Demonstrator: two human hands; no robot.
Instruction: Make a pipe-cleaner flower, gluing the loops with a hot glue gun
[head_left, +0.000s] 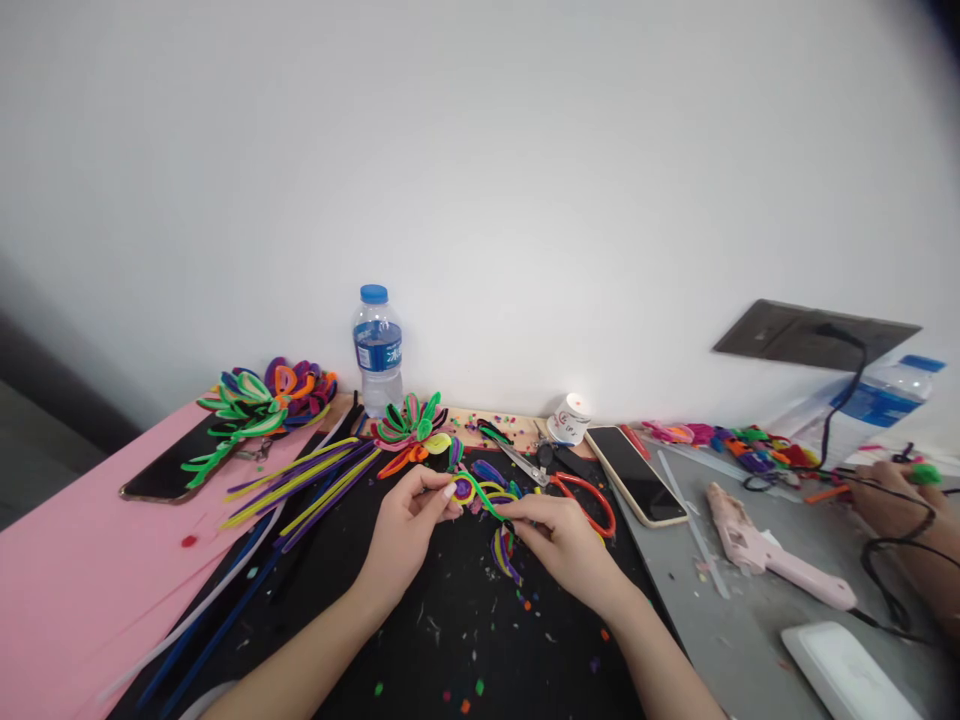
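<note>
A green pipe cleaner (486, 499) stretches between my two hands above the black mat (360, 620). My left hand (411, 522) pinches its left end, beside a purple and yellow coil (464, 489). The thumb and forefinger of my right hand (561, 545) are closed on the other end. Bent pipe-cleaner loops in yellow, purple and blue lie just behind and below my fingers, partly hidden by them. Scissors with orange-red handles (583, 500) rest beyond my right hand. A bundle of yellow and purple pipe cleaners (300, 488) lies to the left of my left hand.
A water bottle (377, 350) stands by the wall. Phones lie on the left (169, 465) and right (637, 475). A pink glue gun (780, 560) with a black cord rests at right, near another person's hand (889, 510). Pipe-cleaner flowers (262, 400) sit back left.
</note>
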